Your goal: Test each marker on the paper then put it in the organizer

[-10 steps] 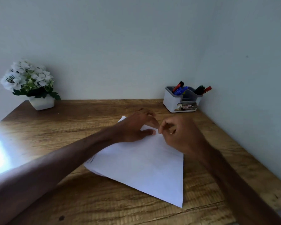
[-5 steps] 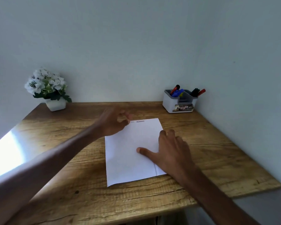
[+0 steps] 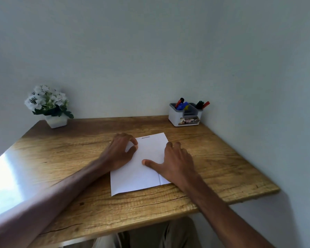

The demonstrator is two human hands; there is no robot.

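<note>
**Hands.** The left hand lies over the left edge of the white rectangular paper sheet, near its far left corner. Its fingers are curled, with the thumb tip close to the index fingertip and white sheet showing in the gap between them. It cannot be told whether the hand pinches the sheet or only rests on it. The right hand lies flat on the right side of the sheet, fingers straight and spread, thumb stretched out toward the middle of the sheet. The two hands are apart, with bare paper between them. Neither hand holds a marker.

**Paper.** The sheet lies flat on the brown wood-grain desk, near the front edge. A short dark printed mark runs along its far edge, and a thin line runs near its right side.

**Organizer.** The white and grey plastic organizer stands in the far right corner of the desk, well apart from the sheet. In its left compartment stand a red marker with a black tip and a blue marker. In its right compartment stand a dark marker and a second red marker. All lean to the right.

**Other items.** A white-flowered plant in a white square pot stands in the far left corner.
</note>
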